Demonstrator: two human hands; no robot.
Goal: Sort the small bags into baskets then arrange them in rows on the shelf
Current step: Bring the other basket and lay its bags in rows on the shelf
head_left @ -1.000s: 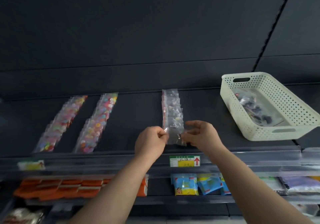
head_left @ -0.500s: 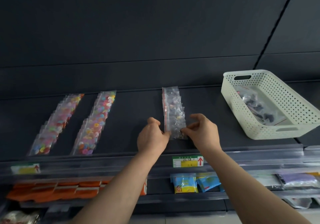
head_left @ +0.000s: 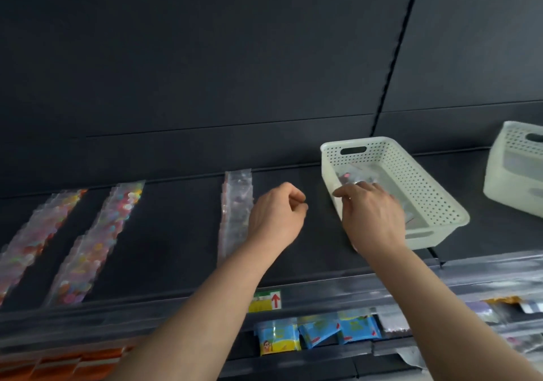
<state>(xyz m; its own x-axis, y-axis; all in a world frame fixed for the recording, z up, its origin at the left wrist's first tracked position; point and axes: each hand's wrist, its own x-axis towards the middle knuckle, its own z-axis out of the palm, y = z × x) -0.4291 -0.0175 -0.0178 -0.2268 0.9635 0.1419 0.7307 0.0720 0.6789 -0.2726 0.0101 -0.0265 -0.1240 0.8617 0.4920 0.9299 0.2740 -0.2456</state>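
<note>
A row of small clear bags (head_left: 236,204) lies front to back on the dark shelf (head_left: 176,233). Just right of that row my left hand (head_left: 276,213) hovers with its fingers curled in and nothing in it. A white perforated basket (head_left: 417,171) stands further right on the shelf, with a few clear bags of dark bits (head_left: 349,176) inside. My right hand (head_left: 367,213) reaches over the basket's near left wall, fingers stretched onto those bags. No grip on a bag shows.
Two rows of bags with colourful discs (head_left: 97,242) (head_left: 35,233) lie at the shelf's left. A second white basket (head_left: 511,174) stands at the far right. Below the shelf's clear front lip hang a price tag (head_left: 266,301), blue packets (head_left: 317,333) and orange packets (head_left: 73,363).
Both hands let go of the clear bag at the front of the row. My right hand moved right into the basket, my left hand drew back beside the row, and the view swung right.
</note>
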